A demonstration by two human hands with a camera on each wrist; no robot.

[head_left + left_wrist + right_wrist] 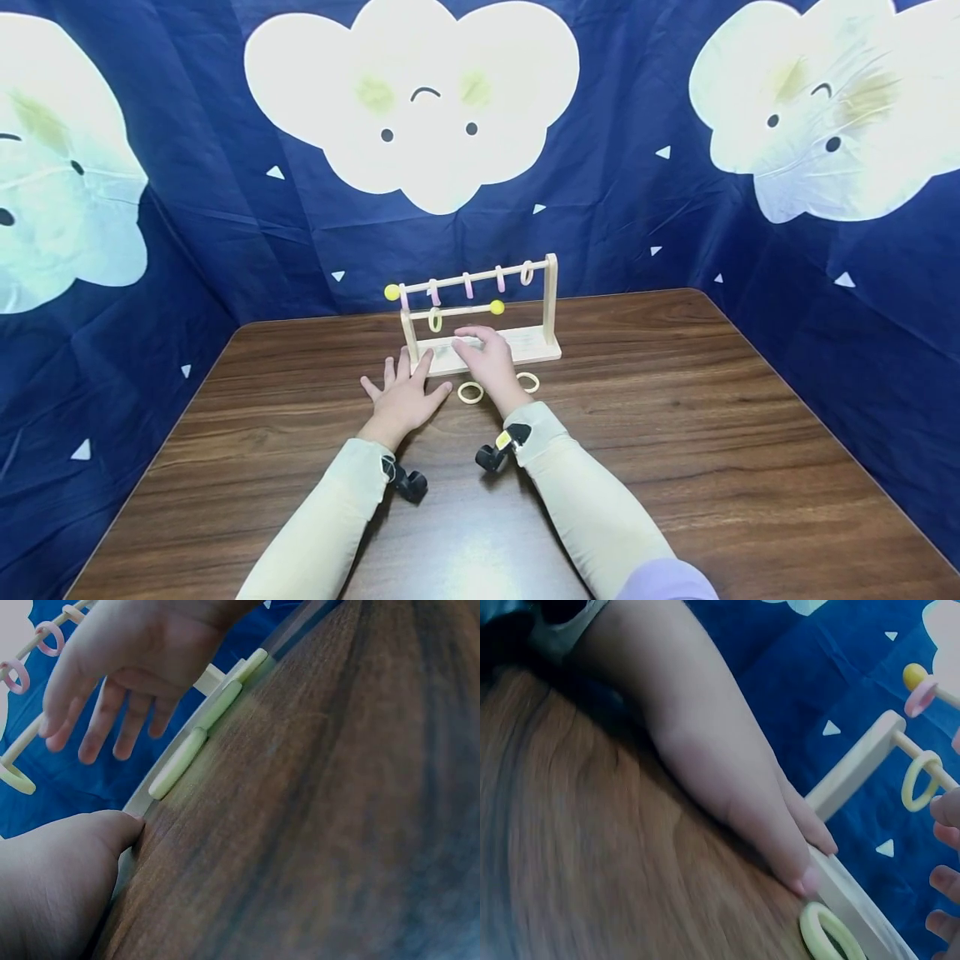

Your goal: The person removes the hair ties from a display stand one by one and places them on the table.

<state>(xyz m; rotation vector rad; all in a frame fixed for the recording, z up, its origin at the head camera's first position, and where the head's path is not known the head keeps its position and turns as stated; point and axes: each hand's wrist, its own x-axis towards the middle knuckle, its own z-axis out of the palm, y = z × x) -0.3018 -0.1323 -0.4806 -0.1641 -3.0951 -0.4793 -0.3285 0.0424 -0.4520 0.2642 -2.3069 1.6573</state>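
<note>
A wooden ring rack (551, 304) has two rods with yellow ball ends. Several pink rings (468, 286) and a pale ring (527, 272) hang on its upper rod; one yellow-green ring (435, 320) is on the lower. My left hand (401, 404) lies with fingers spread at the left end of the base (525, 343). Over the base, below the lower rod, my right hand (486, 362) holds nothing, its fingers loosely extended in the left wrist view. Yellow-green rings (470, 392) lie before the base; the left wrist view shows three (178, 763), one hidden by my right hand in the head view.
The brown wooden table (675, 433) reaches back to a dark blue cloth (615, 242) with white clouds and small triangles. The cloth also hangs along both sides. Each wrist wears a small black camera (408, 483).
</note>
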